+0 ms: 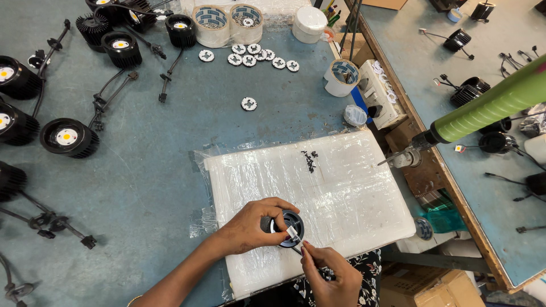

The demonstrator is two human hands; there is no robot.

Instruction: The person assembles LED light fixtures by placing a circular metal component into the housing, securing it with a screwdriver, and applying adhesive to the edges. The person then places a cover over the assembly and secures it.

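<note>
Black and round, the lamp housing point(286, 228) sits on our white wrapped board point(341, 182); our left hand point(250, 230) clamps its rim, while our right hand point(330, 273) fingers pinch a thin tool point(297, 248) against it.

The table point(170, 153) is dull blue-grey with pale scuffs. The pad point(318, 187) on it is white under glossy clear film, with a small black scrawl near its top. The lamp point(286, 228) at the hands is black with a white patch at its centre. The lamps point(67, 138) along the left are black, ribbed, each with a white face and a yellow-orange dot, and trail black leads. The discs point(248, 103) are white with dark marks. The tape rolls point(211, 25) are cream with blue-patterned cores. The tool point(500, 105) at right is bright green with a dark tip. The garment point(369, 267) is black with white flowers.
</note>
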